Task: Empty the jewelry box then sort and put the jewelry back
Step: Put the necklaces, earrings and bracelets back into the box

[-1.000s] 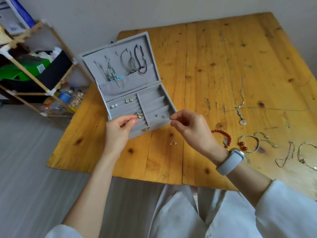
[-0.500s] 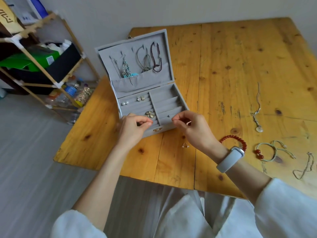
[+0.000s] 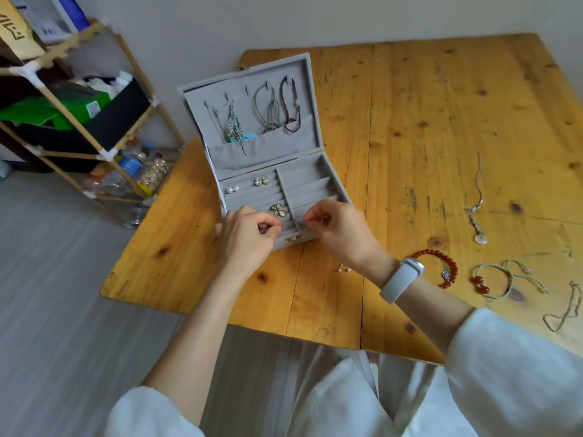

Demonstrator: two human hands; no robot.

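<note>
Knotty pine table [image 3: 441, 99], pale wall [image 3: 284, 17], grey plank floor [image 3: 47, 279], cluttered bamboo shelf rack [image 3: 67, 113] on the left

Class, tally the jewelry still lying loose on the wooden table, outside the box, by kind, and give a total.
Beaded or cord bracelets: 2, the red bead bracelet and the cord bracelet
Chains: 2, the pendant necklace and the thin chain
Small earring pieces: 1 small cluster; its count is too small to tell
Total: 5

Grey jewelry box [image 3: 202, 89] on a knotty orange-yellow wooden table [image 3: 426, 105]; red bead bracelet [image 3: 441, 263], white sleeves [image 3: 511, 373].
</note>
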